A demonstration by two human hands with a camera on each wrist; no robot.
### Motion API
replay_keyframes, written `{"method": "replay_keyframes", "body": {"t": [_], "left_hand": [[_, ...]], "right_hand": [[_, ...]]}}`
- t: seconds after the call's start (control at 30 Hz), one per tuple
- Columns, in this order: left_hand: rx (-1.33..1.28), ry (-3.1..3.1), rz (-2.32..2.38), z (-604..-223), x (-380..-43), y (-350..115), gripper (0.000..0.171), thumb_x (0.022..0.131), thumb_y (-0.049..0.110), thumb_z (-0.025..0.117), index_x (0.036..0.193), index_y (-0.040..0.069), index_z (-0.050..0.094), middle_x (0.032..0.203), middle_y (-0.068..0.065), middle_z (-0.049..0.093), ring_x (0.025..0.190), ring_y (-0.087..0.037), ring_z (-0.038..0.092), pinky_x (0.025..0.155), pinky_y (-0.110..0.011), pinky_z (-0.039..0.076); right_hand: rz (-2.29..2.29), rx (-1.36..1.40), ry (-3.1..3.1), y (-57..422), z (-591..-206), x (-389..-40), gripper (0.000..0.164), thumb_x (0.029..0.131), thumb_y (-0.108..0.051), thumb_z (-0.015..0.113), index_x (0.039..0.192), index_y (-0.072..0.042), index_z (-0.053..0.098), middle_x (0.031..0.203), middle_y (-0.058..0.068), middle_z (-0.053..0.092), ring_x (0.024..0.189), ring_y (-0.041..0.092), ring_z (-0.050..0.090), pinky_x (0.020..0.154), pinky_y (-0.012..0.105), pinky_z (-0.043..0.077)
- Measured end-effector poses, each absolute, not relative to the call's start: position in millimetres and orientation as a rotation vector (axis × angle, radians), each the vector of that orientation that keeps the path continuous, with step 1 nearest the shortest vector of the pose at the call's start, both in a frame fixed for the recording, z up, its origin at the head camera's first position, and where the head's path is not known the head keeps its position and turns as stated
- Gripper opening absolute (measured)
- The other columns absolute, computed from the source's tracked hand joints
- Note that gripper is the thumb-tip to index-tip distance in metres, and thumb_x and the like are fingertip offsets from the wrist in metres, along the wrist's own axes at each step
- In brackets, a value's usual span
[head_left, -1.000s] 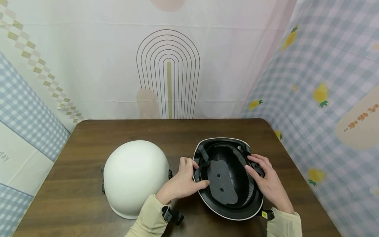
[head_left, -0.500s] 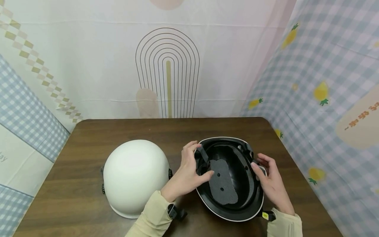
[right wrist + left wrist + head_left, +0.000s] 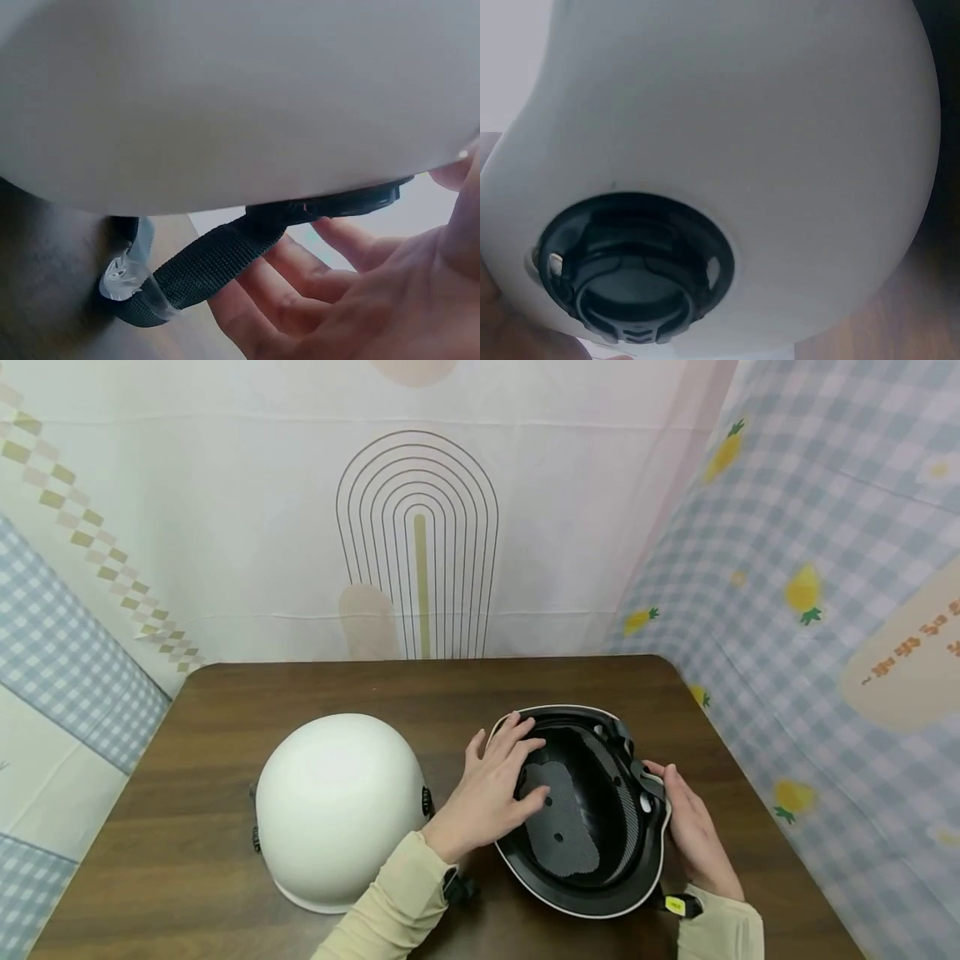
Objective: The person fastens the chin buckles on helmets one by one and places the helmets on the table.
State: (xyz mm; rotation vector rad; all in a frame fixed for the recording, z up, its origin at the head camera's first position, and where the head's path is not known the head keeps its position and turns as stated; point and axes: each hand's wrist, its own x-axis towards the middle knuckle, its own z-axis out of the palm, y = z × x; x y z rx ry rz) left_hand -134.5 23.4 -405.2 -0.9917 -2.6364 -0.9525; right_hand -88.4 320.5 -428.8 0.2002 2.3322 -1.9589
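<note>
An upturned helmet [image 3: 581, 893] with a white shell and black lining lies on the right of the table in the head view. My left hand [image 3: 491, 785] reaches over its left rim, fingers spread and hiding that side of the lining. In the left wrist view, the white shell carries a round black clip [image 3: 634, 270], with part of the hand at the lower left corner. My right hand [image 3: 697, 831] is at the helmet's right outer side. The right wrist view shows its fingers behind a black strap [image 3: 217, 262] bound with clear plastic, near a black fitting [image 3: 337, 201].
A second white helmet [image 3: 337, 810] stands dome up on the left, close to my left forearm. Both lie on a brown wooden table [image 3: 420, 689]. Behind it hangs a white patterned cloth [image 3: 262, 527], with a blue checked cloth [image 3: 750, 677] along the right side.
My left hand has moved up and over the left rim, from the strap there to spread fingers above the lining. My right thumb has shifted from inside the rim to the outer side.
</note>
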Motion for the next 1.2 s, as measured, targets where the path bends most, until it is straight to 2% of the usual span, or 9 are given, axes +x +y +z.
{"method": "replay_keyframes", "body": {"t": [0.17,0.43,0.6,0.8,0.87,0.9,1.0,1.1,1.2], "left_hand": [[-0.989,-2.661,-0.942,-405,-136,23,0.050,0.094,0.037,0.062,0.137,0.013,0.052,0.155,-0.008,0.030,0.148,-0.021,0.009,0.111,-0.060,0.015],[-0.990,-2.689,-0.900,-404,-137,23,0.057,0.089,0.037,0.067,0.139,0.015,0.051,0.155,-0.008,0.030,0.148,-0.021,0.009,0.112,-0.056,0.019],[-1.000,-2.712,-0.835,-405,-139,24,0.067,0.084,0.039,0.073,0.141,0.016,0.049,0.155,-0.008,0.030,0.148,-0.021,0.008,0.112,-0.055,0.020],[-0.988,-2.737,-0.835,-405,-140,23,0.067,0.083,0.041,0.073,0.141,0.015,0.051,0.154,-0.008,0.033,0.148,-0.021,0.007,0.113,-0.054,0.019],[-0.983,-2.742,-0.842,-404,-140,23,0.065,0.083,0.040,0.074,0.139,0.014,0.053,0.154,-0.007,0.034,0.148,-0.021,0.007,0.113,-0.054,0.019],[-0.981,-2.746,-0.840,-403,-140,23,0.064,0.083,0.039,0.074,0.138,0.014,0.054,0.154,-0.007,0.034,0.148,-0.021,0.008,0.112,-0.054,0.020],[-0.981,-2.773,-0.788,-402,-140,23,0.060,0.085,0.041,0.072,0.136,0.013,0.056,0.154,-0.008,0.034,0.148,-0.022,0.007,0.113,-0.054,0.020],[-0.986,-2.808,-0.712,-401,-139,23,0.058,0.088,0.044,0.068,0.134,0.012,0.058,0.155,-0.008,0.031,0.148,-0.023,0.005,0.113,-0.053,0.019],[-0.996,-2.843,-0.646,-400,-139,22,0.057,0.089,0.048,0.065,0.131,0.009,0.061,0.156,-0.008,0.028,0.148,-0.023,0.002,0.113,-0.053,0.018]], "right_hand": [[-2.074,0.102,2.243,320,-433,-89,0.070,0.104,-0.049,0.025,0.149,0.004,0.028,0.125,-0.011,0.057,0.111,0.003,0.056,0.087,0.020,0.047],[-1.994,0.215,2.273,320,-435,-88,0.077,0.100,-0.058,0.023,0.149,0.000,0.030,0.125,-0.015,0.053,0.112,-0.001,0.051,0.089,0.017,0.043],[-1.907,0.304,2.285,321,-436,-88,0.080,0.098,-0.063,0.022,0.151,-0.003,0.030,0.143,-0.001,0.041,0.129,0.007,0.037,0.093,0.014,0.037],[-1.872,0.343,2.298,321,-441,-88,0.074,0.103,-0.051,0.029,0.153,0.004,0.018,0.159,0.017,0.010,0.145,0.030,0.005,0.115,0.032,0.016],[-1.865,0.318,2.335,321,-444,-88,0.068,0.105,-0.043,0.030,0.152,0.005,0.020,0.158,0.020,0.014,0.145,0.030,0.011,0.114,0.030,0.018],[-1.859,0.314,2.361,321,-445,-88,0.066,0.105,-0.042,0.032,0.151,0.005,0.024,0.155,0.018,0.025,0.143,0.026,0.021,0.111,0.026,0.024],[-1.802,0.333,2.463,322,-448,-88,0.060,0.104,-0.042,0.035,0.146,0.001,0.039,0.136,0.000,0.052,0.125,0.009,0.044,0.095,0.016,0.037],[-1.749,0.391,2.537,321,-449,-88,0.059,0.102,-0.047,0.039,0.136,-0.001,0.051,0.116,-0.011,0.059,0.105,-0.001,0.051,0.086,0.017,0.042],[-1.658,0.467,2.590,321,-448,-88,0.060,0.100,-0.051,0.040,0.131,-0.002,0.056,0.114,-0.002,0.061,0.099,0.003,0.053,0.082,0.021,0.044]]}}
